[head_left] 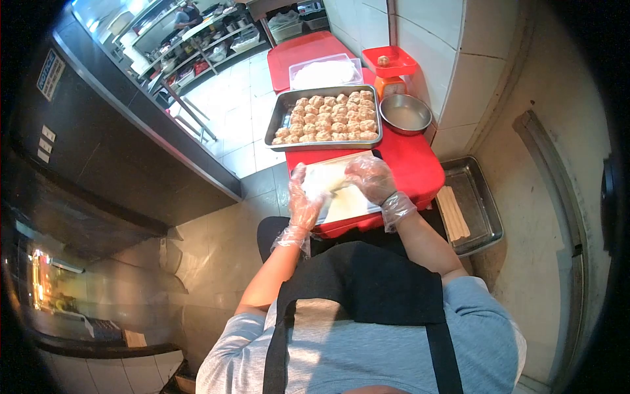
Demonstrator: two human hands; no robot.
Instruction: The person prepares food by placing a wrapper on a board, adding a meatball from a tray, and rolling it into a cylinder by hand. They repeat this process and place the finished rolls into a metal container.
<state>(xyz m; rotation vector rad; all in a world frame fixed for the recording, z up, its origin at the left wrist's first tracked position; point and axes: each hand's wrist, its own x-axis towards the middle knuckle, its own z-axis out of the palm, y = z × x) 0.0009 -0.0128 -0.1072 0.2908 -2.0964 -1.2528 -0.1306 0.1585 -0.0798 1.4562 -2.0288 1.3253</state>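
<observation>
Both my hands wear clear plastic gloves. My left hand is at the left edge of a white board, its fingers pointing away from me and curved along the side of a soft-looking white piece. From the right, my right hand closes its bent fingers on the near right part of that piece. Its exact kind is hard to make out. Just beyond the board, a metal tray holds several rows of lumpy, light-brown balls.
The red table also carries a round metal bowl, an orange scale with a red pan and a plastic container. Low on the right, a dark metal tray holds pale strips. A person is far back left.
</observation>
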